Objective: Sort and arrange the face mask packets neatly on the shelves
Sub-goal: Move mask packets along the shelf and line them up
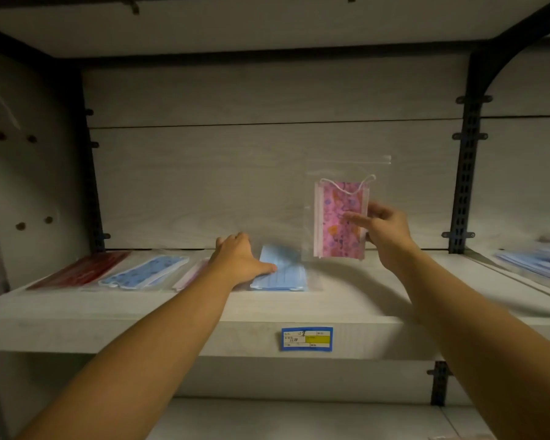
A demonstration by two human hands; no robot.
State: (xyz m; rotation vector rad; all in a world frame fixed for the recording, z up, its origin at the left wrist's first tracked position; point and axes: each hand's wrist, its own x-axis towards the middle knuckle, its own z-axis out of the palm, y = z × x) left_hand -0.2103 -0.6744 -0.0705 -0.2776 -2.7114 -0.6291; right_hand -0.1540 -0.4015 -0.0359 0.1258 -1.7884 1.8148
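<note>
Both forearms reach over the shelf point(346, 300). Right hand point(385, 231) pinches the upright pink patterned packet point(340, 217) above it. Left hand point(240, 260) lies flat, thumb on the plain blue packet point(283, 274). Leftward lie pale pink point(189, 274), blue patterned point(143, 271) and red packets point(83, 269); blurred packets, probably blue point(537, 258), sit far right.

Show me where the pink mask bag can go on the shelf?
Bare shelf lies right of the plain blue packet, below the pink packet the right hand holds up. Left is crowded: red packet, patterned blue packet, and a pale one beside the left hand.
</note>
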